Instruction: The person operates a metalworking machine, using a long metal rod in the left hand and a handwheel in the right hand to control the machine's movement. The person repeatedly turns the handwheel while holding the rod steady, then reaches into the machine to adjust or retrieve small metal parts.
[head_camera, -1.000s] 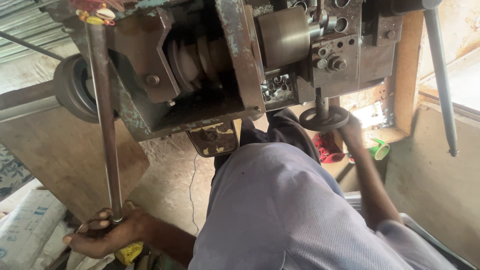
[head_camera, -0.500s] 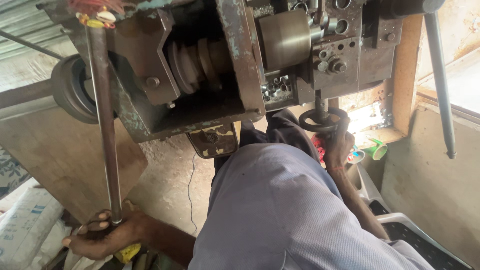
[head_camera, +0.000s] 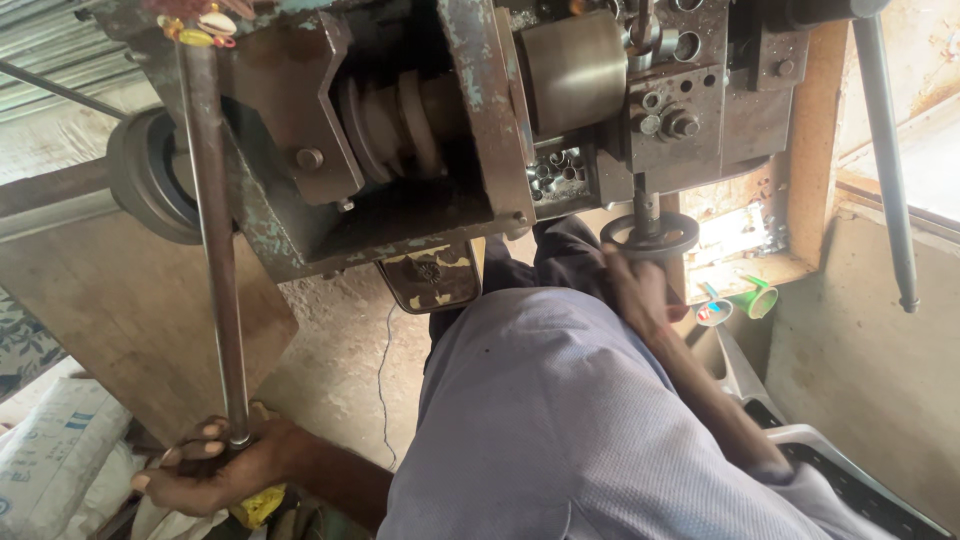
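Observation:
A worn metal lathe-like machine (head_camera: 420, 130) fills the top of the view. My left hand (head_camera: 205, 470) is wrapped around the lower end of a long steel lever rod (head_camera: 215, 250) that hangs down from the machine's left side. My right hand (head_camera: 635, 290) reaches up and grips the underside of a small round handwheel (head_camera: 650, 235) below the machine's right part. A shiny steel cylinder (head_camera: 575, 70) sits above that wheel. My light purple shirt (head_camera: 560, 430) covers the lower middle.
A second long rod (head_camera: 885, 150) hangs at the right by a wooden frame (head_camera: 800, 150). A pulley wheel (head_camera: 145, 180) sits on the machine's left. A white sack (head_camera: 55, 450) lies bottom left. Green and blue cups (head_camera: 745, 300) stand under the frame. A grey plastic crate (head_camera: 860, 480) is bottom right.
My right hand has risen from below the handwheel and closed on it. The left hand stays on the lever rod's end. The view has shifted slightly.

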